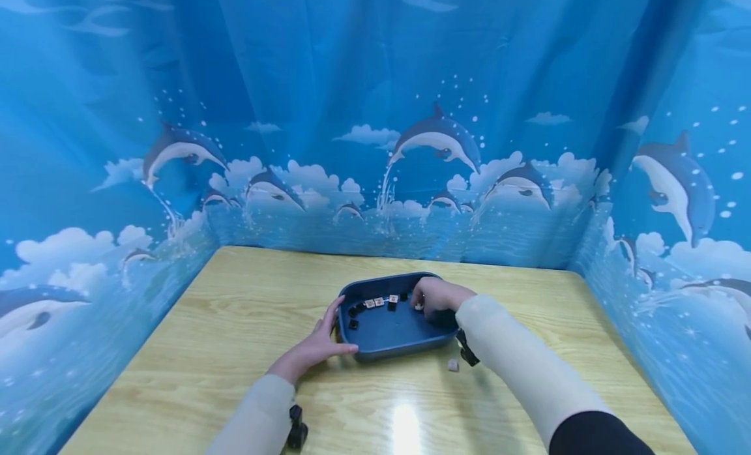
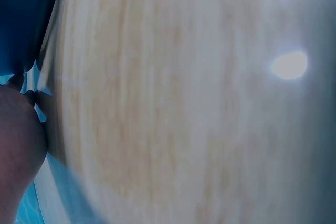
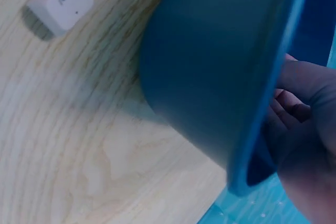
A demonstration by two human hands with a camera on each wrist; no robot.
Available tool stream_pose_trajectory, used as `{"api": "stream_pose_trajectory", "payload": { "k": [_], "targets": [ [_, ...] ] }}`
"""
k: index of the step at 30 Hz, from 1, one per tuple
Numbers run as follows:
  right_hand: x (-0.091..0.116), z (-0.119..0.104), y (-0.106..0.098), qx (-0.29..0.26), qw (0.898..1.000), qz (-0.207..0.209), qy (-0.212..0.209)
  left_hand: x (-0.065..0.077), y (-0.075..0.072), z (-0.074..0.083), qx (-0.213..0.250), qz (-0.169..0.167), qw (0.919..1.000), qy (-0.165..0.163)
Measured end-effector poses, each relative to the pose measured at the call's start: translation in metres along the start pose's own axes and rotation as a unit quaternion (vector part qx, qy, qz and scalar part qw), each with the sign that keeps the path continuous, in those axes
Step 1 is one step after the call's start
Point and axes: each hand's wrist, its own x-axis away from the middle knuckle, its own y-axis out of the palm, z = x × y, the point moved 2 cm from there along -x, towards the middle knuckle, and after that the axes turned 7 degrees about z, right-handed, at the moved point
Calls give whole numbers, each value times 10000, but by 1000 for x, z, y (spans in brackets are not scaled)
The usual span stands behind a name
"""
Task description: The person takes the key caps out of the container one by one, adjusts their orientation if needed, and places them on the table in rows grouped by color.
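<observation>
A dark blue tray (image 1: 387,341) with raised walls sits on the table. My left hand (image 1: 317,343) spans its near left corner, thumb along the front wall and straight fingers against the left side. In the left wrist view, only part of that hand (image 2: 18,145) shows beside the tray. My right hand (image 1: 435,296) reaches over the right wall into the tray, its fingers curled down around a small white keycap (image 1: 419,306). From the right wrist, those fingers (image 3: 299,82) are partly hidden by the rim. White square pieces (image 1: 374,303) and several black ones (image 1: 353,324) lie inside the tray.
A loose white keycap marked Del (image 3: 63,3) lies on the wooden table (image 1: 246,311) in front of the tray, near my right wrist. A blue curtain (image 1: 352,64) printed with dolphins surrounds the table at the back and sides.
</observation>
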Motion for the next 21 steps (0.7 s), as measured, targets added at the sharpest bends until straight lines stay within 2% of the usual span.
{"api": "stream_pose_trajectory", "payload": {
  "k": [11, 21],
  "targets": [
    [19, -6, -10, -451, 9981, 60, -416, 1, -1, -2, 48, -30, 10000, 61],
    [48, 4, -24, -607, 9927, 284, -1005, 2, -1, 1, 114, -60, 9998, 137]
  ]
}}
